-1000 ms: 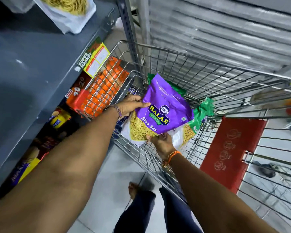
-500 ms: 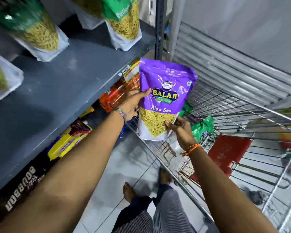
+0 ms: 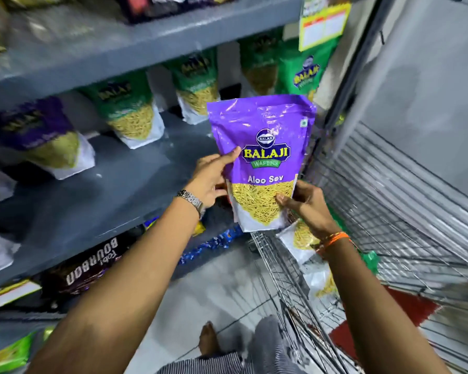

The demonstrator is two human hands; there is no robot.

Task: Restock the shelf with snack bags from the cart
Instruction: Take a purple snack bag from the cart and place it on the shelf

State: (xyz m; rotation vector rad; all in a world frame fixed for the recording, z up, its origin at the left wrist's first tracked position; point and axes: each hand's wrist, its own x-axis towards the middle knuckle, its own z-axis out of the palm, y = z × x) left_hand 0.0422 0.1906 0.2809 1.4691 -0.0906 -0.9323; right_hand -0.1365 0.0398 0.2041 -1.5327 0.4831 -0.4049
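Purple bag [image 3: 262, 157] is held upright at frame centre, clear of the shelf [image 3: 114, 184]. It is grasped between left hand [image 3: 211, 179] at its left edge and right hand [image 3: 305, 203] at its lower right.

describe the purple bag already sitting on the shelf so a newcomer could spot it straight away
Start at the grey middle shelf left of the cart. A row of standing snack pouches lines its back; go to the left end. There stands the shelved purple bag, blurred, while its neighbours to the right are green bags, and it is not the purple Aloo Sev bag held in both hands.
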